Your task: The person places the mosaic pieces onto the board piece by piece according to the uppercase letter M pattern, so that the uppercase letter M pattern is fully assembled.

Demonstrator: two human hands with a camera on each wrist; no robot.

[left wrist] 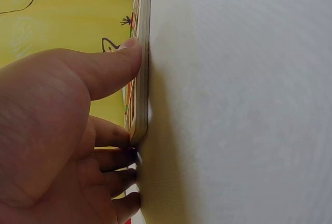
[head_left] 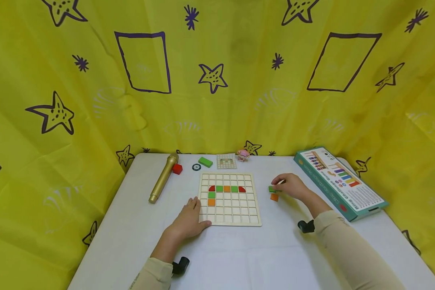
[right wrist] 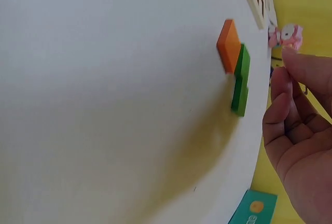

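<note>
A wooden grid board [head_left: 235,211] lies on the table with red, green and orange tiles in some of its squares. My left hand [head_left: 188,217] rests at the board's left near corner, its thumb [left wrist: 111,71] against the near edge and its fingers along the left side. To the right of the board my right hand [head_left: 291,185] hovers over loose tiles, thumb and forefinger close together. Nothing shows between them in the right wrist view. Two green tiles [right wrist: 240,94] and an orange tile [right wrist: 228,47] lie on the table beside that hand.
A teal game box [head_left: 342,183] lies at the right. Along the back are a gold microphone [head_left: 163,179], a red block [head_left: 177,169], a round disc [head_left: 196,167], a green block [head_left: 205,162], a pattern card [head_left: 226,161] and a pink figurine [head_left: 243,155]. A yellow curtain [head_left: 232,112] hangs behind.
</note>
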